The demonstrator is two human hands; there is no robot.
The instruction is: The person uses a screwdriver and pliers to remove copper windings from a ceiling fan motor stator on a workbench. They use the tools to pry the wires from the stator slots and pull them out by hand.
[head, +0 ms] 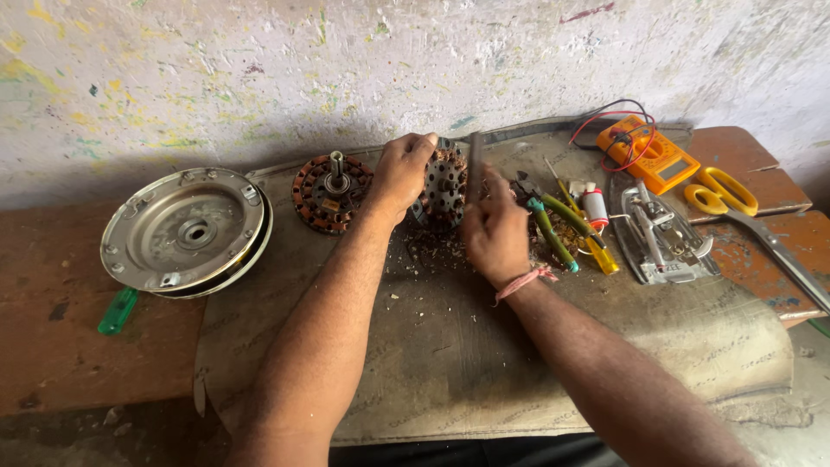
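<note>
My left hand (399, 173) grips the top edge of a round motor stator (443, 186) with copper windings, held upright on a grey mat (450, 346). My right hand (493, 229) is closed around a thin dark metal tool (475, 164) that stands upright against the stator's right side. Copper scraps and dust lie on the mat below the stator.
A second wound stator with a shaft (332, 190) lies left of my hands, and a round metal cover (183, 232) further left. Right of my hands are pliers (546, 227), a screwdriver, an orange multimeter (648, 151), yellow-handled scissors (726, 195) and a metal part (661, 233). A green screwdriver (118, 311) lies on the bench.
</note>
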